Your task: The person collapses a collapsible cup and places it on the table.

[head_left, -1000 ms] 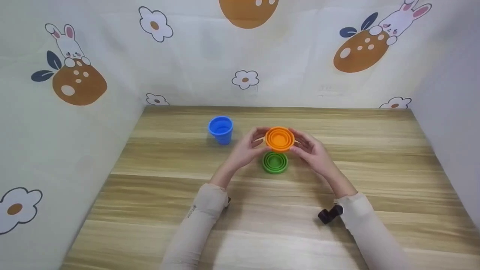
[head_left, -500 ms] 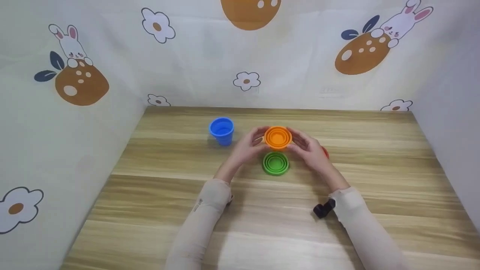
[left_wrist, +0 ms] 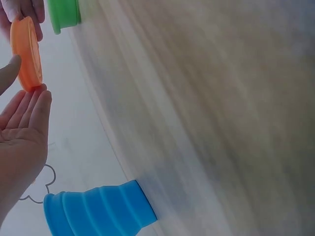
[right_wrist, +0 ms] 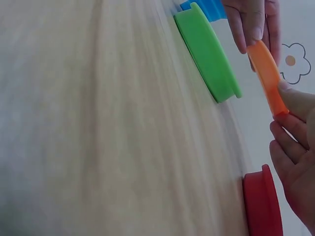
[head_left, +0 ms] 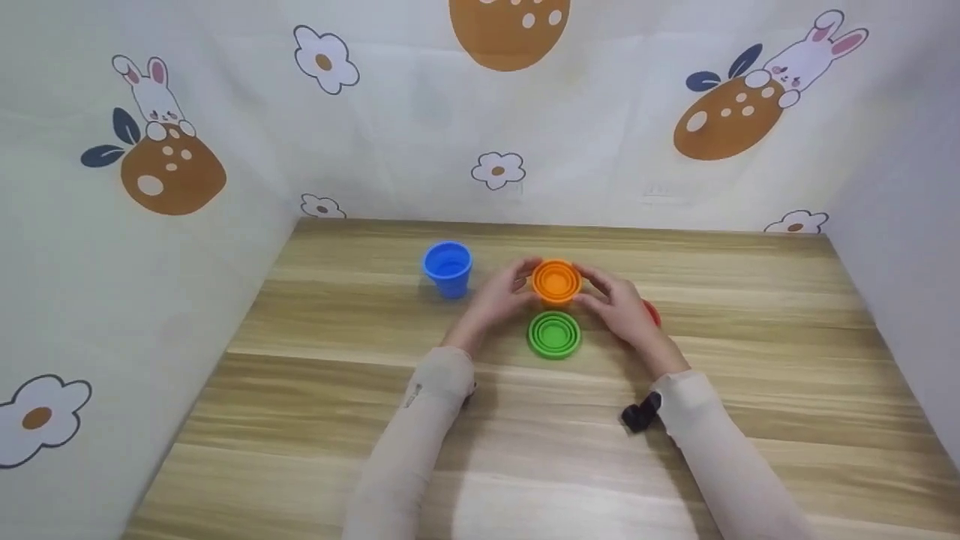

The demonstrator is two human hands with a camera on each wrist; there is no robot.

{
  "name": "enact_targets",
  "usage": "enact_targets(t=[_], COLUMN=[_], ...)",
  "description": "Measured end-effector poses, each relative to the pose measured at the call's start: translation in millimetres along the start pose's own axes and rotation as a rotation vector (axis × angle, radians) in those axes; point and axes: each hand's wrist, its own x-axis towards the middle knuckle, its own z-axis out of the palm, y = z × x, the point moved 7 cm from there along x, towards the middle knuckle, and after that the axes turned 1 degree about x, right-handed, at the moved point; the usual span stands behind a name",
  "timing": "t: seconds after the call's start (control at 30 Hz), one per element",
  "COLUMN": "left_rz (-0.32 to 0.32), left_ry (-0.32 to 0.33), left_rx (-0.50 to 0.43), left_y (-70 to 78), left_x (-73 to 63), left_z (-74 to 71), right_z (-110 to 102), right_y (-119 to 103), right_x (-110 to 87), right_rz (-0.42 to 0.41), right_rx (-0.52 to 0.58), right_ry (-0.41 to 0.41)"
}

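Note:
Both hands hold an orange collapsible cup (head_left: 556,282), folded flat into rings, up off the table. My left hand (head_left: 501,296) pinches its left side, thumb on the near face and fingertips at the rim in the left wrist view. On the opposite side my right hand (head_left: 621,307) pinches the rim between thumb and fingers. A green collapsible cup (head_left: 554,335), also flattened, lies on the table just in front. Behind the right hand a red flattened cup (right_wrist: 261,204) rests on the table, mostly hidden in the head view.
A blue collapsible cup (head_left: 450,271), pulled out to full height, stands upright left of the left hand. The wood-grain table (head_left: 300,435) meets patterned walls (head_left: 405,112) at the back and left, and a plain wall at right.
The orange cup and both hands have come down somewhat closer to the table. The red cup's edge has come into view beside the right hand. The head view has shifted slightly.

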Motion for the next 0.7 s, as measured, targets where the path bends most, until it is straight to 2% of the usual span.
enact_targets(t=[0.2,0.5,0.7], left_rz=[0.025,0.009,-0.016], left_ry=[-0.032,-0.03,-0.044], left_rx=[0.078,0.293,0.346], left_y=[-4.0,-12.0,-15.6], left_x=[7.7,13.6,16.6], left_z=[4.2,7.3,8.4], right_z=[3.1,7.3,11.0], right_y=[7.2,7.6,5.7], right_x=[2.4,5.1,8.0], right_rz=[0.02,0.037,0.052], right_rx=[-0.108,-0.213,-0.32], right_ry=[-0.005,-0.029,-0.07])
